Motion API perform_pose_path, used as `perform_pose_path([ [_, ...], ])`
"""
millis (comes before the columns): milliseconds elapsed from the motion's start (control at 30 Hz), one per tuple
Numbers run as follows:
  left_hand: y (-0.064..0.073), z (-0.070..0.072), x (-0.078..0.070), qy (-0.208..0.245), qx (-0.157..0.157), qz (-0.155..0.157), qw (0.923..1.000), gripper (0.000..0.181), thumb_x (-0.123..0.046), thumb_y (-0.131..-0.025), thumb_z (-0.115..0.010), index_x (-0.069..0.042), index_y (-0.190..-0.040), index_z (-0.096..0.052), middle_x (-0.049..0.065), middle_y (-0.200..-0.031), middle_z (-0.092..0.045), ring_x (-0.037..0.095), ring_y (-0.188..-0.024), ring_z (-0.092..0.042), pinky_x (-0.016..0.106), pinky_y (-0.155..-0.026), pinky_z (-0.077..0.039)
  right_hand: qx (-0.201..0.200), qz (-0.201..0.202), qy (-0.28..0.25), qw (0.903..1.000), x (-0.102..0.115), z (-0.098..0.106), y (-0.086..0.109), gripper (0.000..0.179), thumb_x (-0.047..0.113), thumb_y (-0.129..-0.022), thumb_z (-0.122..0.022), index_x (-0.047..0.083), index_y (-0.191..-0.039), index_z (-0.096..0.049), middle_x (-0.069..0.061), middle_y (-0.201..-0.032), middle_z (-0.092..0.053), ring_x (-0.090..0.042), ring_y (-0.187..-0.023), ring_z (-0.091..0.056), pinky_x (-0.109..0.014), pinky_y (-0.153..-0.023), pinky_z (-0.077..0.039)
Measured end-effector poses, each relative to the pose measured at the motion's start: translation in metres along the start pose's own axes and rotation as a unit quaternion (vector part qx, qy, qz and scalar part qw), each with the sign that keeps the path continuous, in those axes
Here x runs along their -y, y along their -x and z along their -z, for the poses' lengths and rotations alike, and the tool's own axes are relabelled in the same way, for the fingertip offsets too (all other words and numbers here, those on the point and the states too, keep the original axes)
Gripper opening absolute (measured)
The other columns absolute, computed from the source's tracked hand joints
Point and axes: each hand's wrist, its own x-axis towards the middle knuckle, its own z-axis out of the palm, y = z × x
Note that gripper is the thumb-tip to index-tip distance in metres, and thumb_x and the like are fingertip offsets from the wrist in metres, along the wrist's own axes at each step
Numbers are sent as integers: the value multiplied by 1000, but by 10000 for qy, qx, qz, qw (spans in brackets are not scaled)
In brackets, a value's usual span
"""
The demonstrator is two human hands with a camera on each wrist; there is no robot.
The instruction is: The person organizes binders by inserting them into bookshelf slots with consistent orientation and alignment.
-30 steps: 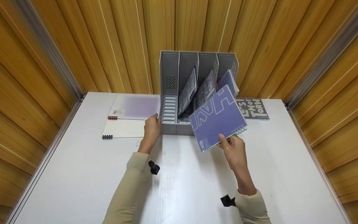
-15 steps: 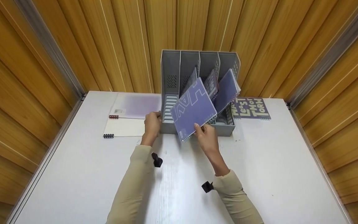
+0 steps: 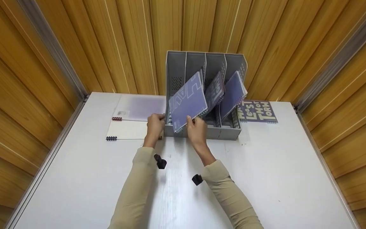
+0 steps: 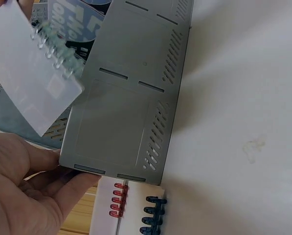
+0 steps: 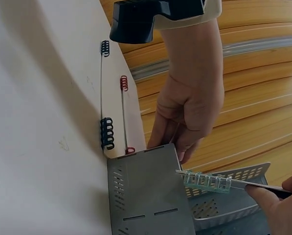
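Purple rectangular spiral notebook with white outlined letters hangs tilted above the left part of the grey four-compartment plastic rack, its lower corner overlapping the front wall. I pinch it by the bound edge in my right hand, thumb on the cover. Its clear greenish rings face me, and that edge slants up from lower left to right; the opposite edge points up and back into the rack. Foreshortened so, it looks nearly square, and I cannot tell which way its long axis runs.

My left hand grips the rack's front left corner, fingers curled against the wall.

Dark lettered notebook leans in the third compartment from the left; a plain-looking purple notebook leans in the fourth. On the white desk, two pale notebooks lie left of the rack, and a purple notebook with cream lettering lies right.
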Motion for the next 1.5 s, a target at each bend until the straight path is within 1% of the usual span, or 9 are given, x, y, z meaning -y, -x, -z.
perform_pose_path([
  [233,-3,1,-3,23,12,170,9999,22,-4,-97,-64,-3,-115,-76,15,-117,-73,25,-101,-68,45,-87,-55,-112,10,276,9996,8,-29,-26,31,14,-101,-61,8,-71,-57,1,-62,-47,-15,-59,-43,-30,-55,-35],
  [433,-1,-2,-1,58,-27,44,10000,21,-4,-98,-63,-3,-113,-77,14,-112,-75,22,-83,-63,41,-76,-53,-263,76,485,9984,5,-47,-39,32,13,-101,-61,6,-70,-57,-4,-67,-55,-18,-65,-48,-36,-60,-42],
  [633,1,-3,1,-49,-156,-109,9998,22,-3,-97,-63,-3,-114,-77,13,-110,-75,19,-77,-60,40,-75,-53,-116,117,546,9984,-6,-64,-39,36,9,-101,-59,8,-66,-52,-3,-62,-49,-18,-60,-44,-32,-56,-37],
  [767,-1,-4,-1,1,-143,-121,9998,20,-2,-97,-62,-1,-108,-79,12,-100,-77,18,-72,-56,35,-68,-49,-33,0,522,9986,-14,-72,-41,32,8,-102,-59,3,-70,-57,-5,-65,-51,-20,-62,-45,-34,-59,-39],
  [867,-1,-4,-1,32,-107,-110,9999,19,-2,-97,-62,0,-105,-79,12,-95,-76,17,-71,-54,33,-66,-46,-8,-136,522,9985,-20,-76,-42,28,7,-101,-59,-1,-75,-61,-7,-68,-55,-21,-65,-46,-37,-61,-42],
  [1067,1,-3,1,99,-82,-142,9998,19,-1,-96,-63,1,-109,-78,14,-102,-77,17,-72,-56,34,-68,-49,74,-309,604,9977,-26,-81,-42,25,6,-101,-59,-4,-78,-63,-12,-71,-59,-22,-67,-48,-39,-63,-44],
  [1300,0,-3,1,59,-131,-201,9997,19,-1,-96,-63,0,-108,-78,16,-100,-76,18,-70,-54,34,-65,-47,185,-296,685,9970,-29,-80,-43,21,5,-99,-59,-4,-82,-65,-16,-76,-65,-23,-69,-52,-42,-67,-48],
  [1400,0,-3,1,-2,-176,-204,9996,20,-1,-96,-63,0,-107,-79,15,-100,-76,19,-72,-55,37,-67,-49,395,-352,773,9956,-27,-79,-45,22,6,-99,-60,-2,-79,-64,-11,-72,-60,-22,-67,-50,-39,-64,-45],
  [1500,0,-3,0,-37,-165,-212,9996,21,-1,-96,-62,1,-110,-77,15,-105,-76,21,-79,-63,40,-73,-54,783,-465,861,9921,-24,-76,-47,23,8,-100,-61,0,-78,-61,-5,-68,-52,-20,-65,-47,-35,-60,-41],
])
